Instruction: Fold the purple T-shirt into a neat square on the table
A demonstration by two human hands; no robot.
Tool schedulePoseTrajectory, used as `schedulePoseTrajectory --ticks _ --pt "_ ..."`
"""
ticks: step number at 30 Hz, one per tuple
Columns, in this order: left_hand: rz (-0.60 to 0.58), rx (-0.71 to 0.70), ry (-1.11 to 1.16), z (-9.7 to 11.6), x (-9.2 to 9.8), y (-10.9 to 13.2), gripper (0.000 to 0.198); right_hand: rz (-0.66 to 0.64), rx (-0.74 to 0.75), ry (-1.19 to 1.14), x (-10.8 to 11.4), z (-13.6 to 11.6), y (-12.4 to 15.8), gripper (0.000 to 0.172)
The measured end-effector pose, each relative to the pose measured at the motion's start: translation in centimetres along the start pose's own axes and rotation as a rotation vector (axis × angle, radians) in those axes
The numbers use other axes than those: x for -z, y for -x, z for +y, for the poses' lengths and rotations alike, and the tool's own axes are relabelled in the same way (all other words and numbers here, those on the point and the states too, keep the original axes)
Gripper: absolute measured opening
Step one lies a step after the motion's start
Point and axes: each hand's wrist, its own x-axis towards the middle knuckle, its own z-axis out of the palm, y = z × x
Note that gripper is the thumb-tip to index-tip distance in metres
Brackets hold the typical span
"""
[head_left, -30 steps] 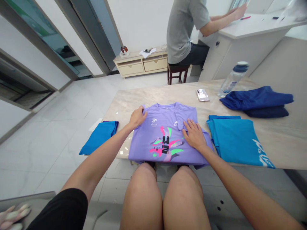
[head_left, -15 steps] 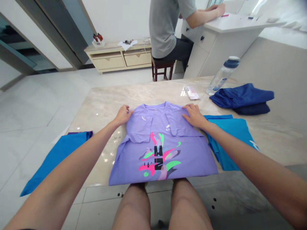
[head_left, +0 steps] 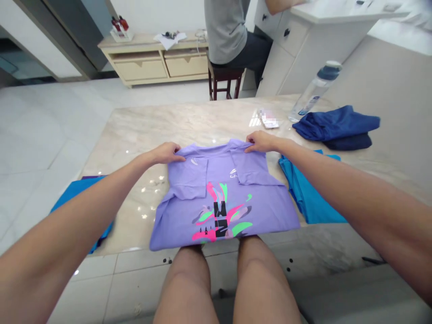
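A purple T-shirt (head_left: pixel 189 211) with a bright pink, green and black print lies on the marble-look table, its sleeves folded inward over the chest and its hem at the near edge. My left hand (head_left: pixel 168 152) pinches the shirt's left shoulder, thumb on top and fingers partly hidden. At the opposite shoulder, beside the collar, my right hand (head_left: pixel 261 141) is closed on the fabric. Folded bright blue clothing (head_left: pixel 308 189) lies right of the shirt, partly behind my right forearm. Another blue garment (head_left: pixel 76 189) lies at the left, mostly behind my left arm.
A clear water bottle (head_left: pixel 312 94) stands at the back right of the table (head_left: pixel 135 130), near dark blue folded clothes (head_left: pixel 337 126) and a small packet (head_left: pixel 269 119). Beyond, a person in grey (head_left: pixel 226 36) sits on a stool (head_left: pixel 224 76) by a white counter (head_left: pixel 324 15).
Both hands now grip the shirt's shoulders, and the collar end is drawn up slightly and shifted left. My right hand has moved inward toward the collar. The camera view has tilted lower.
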Motion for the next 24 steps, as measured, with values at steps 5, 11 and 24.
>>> schedulePoseTrajectory --ticks 5,11,24 --pt "0.255 0.24 -0.245 1.7 4.6 0.6 0.024 0.395 -0.171 0.035 3.5 -3.2 -0.6 0.023" --pt "0.651 0.236 -0.211 4.3 12.0 0.2 0.03 0.71 -0.193 0.001 9.9 -5.3 -3.0 0.028" --pt "0.622 -0.203 -0.255 5.2 -1.9 17.4 0.015 0.579 0.299 0.007 -2.5 -3.3 15.1 0.032"
